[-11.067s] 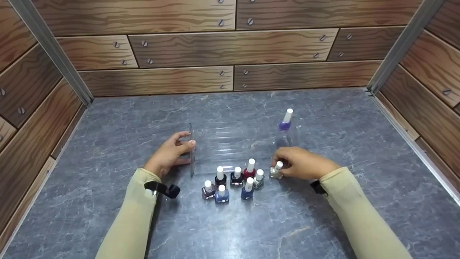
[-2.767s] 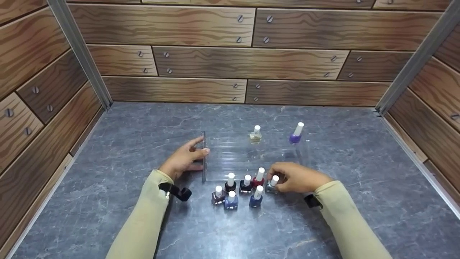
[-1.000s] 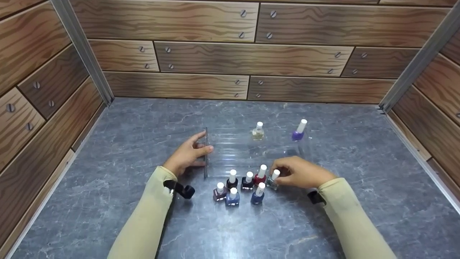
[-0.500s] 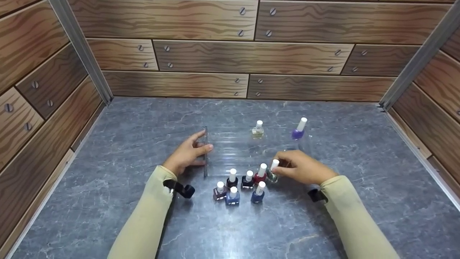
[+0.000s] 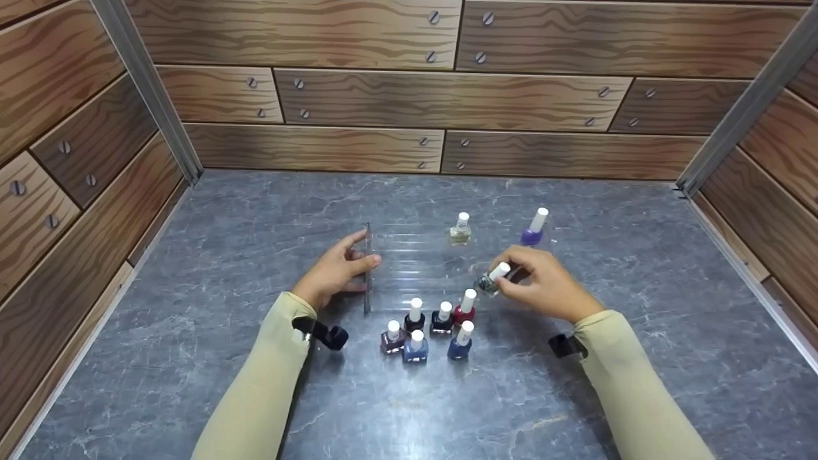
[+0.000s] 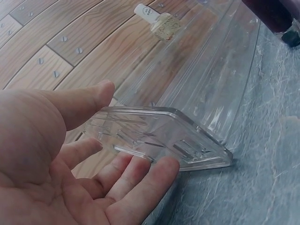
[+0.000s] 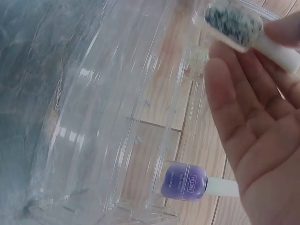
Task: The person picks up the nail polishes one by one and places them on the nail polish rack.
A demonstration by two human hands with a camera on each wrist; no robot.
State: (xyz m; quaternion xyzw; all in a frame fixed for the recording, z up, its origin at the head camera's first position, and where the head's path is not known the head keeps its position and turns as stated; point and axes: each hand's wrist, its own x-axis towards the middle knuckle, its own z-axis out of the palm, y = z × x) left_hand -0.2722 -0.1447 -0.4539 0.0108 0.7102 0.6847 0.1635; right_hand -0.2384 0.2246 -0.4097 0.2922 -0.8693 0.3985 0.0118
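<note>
My right hand (image 5: 543, 281) pinches the white cap of a green-glitter nail polish bottle (image 5: 487, 284), tilted and raised over the front right of a clear plastic nail polish rack (image 5: 367, 300). With the thumb over its edge and fingers on its outer face, my left hand (image 5: 335, 271) holds the rack's left side panel (image 6: 173, 112). On the rack's back row stand a pale-gold glitter polish bottle (image 5: 460, 235) and, farther right, a purple polish bottle (image 7: 185, 182). The rack's ribbed tiers are see-through and hard to make out.
In front of the rack, several white-capped polish bottles stand grouped on the grey marbled table (image 5: 409, 415), among them a red one (image 5: 464, 315), a dark blue one (image 5: 459, 348) and a lighter blue one (image 5: 415, 350). Wood-patterned walls (image 5: 358, 150) enclose the table's back and sides.
My right hand has lifted the green-glitter bottle off the table and away from the group, up to the rack. Earlier, the pale-gold bottle went onto the back row. My left hand stays on the panel.
</note>
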